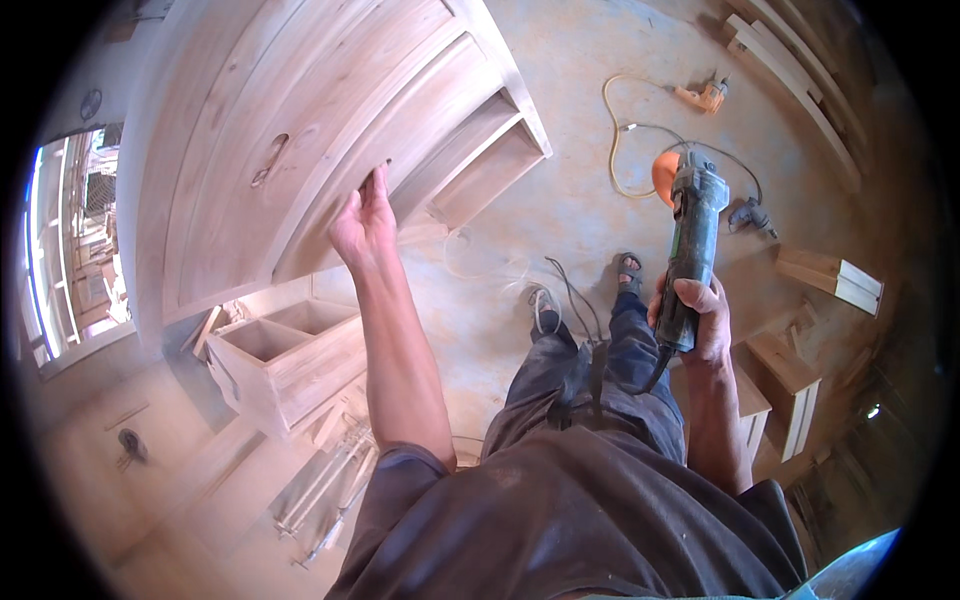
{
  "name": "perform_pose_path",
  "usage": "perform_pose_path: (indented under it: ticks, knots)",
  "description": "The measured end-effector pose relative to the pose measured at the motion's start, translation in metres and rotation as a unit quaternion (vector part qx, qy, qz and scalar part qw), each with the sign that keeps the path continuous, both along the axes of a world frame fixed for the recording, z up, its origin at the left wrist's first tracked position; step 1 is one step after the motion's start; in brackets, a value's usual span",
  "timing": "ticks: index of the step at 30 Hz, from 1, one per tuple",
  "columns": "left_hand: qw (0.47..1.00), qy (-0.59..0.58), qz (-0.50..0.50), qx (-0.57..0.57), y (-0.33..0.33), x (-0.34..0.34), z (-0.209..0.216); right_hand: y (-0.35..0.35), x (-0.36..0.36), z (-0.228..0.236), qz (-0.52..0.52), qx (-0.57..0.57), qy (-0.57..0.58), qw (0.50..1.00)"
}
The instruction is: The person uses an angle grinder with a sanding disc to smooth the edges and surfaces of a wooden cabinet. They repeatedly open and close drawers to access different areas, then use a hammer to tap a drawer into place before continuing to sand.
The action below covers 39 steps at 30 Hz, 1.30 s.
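My right hand (pixel 703 308) is wrapped round the body of a dusty angle grinder (pixel 690 235), held upright with its head pointing away from me. An orange disc (pixel 665 178) sits on the left side of its head, and a dark cord leaves the lower end. To the left, a large pale wooden cabinet (pixel 330 110) fills the upper part of the view. My left hand (pixel 366 222) is raised against its panelled face, fingers stretched out and holding nothing. The fingertips are at the panel, just under a small dark hole (pixel 388 162).
An orange drill (pixel 706 96) and a dark power tool (pixel 752 216) lie on the dusty floor among loose cords (pixel 608 120). Wooden drawers (pixel 290 360) stand at lower left, more wooden boxes (pixel 830 280) at right. Long clamps (pixel 325 500) lie lower left; planks (pixel 800 90) are stacked upper right.
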State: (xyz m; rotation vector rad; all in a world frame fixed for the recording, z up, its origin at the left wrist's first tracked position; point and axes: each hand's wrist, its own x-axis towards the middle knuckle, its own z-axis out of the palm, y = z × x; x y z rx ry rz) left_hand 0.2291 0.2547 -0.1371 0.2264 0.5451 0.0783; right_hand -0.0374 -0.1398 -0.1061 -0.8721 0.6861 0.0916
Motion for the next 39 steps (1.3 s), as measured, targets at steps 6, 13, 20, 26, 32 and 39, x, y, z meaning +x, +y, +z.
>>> perform_pose_path:
  ticks: [6, 13, 20, 26, 32, 39]
  knots:
    - [0.998, 0.031, -0.025, 0.038, -0.041, 0.018, -0.015, 0.006, -0.008, -0.026, -0.045, 0.019, 0.015, 0.999]
    - [0.996, 0.032, -0.027, 0.074, -0.069, 0.011, -0.018, 0.019, -0.015, -0.07, -0.059, 0.049, 0.023, 0.997]
    - [0.979, 0.006, -0.009, 0.206, -0.077, 0.003, -0.026, 0.012, -0.025, -0.151, -0.052, 0.11, 0.007, 0.992]
    - [0.96, -0.035, -0.013, 0.278, -0.065, 0.005, -0.033, 0.001, -0.03, -0.215, -0.047, 0.127, 0.006, 0.991]
    - [0.961, -0.027, 0.02, 0.275, -0.061, 0.013, -0.029, -0.012, -0.039, -0.219, -0.04, 0.148, 0.036, 0.988]
    - [0.945, 0.009, 0.064, 0.321, -0.068, 0.037, -0.014, -0.01, -0.042, -0.206, -0.044, 0.141, 0.04, 0.988]
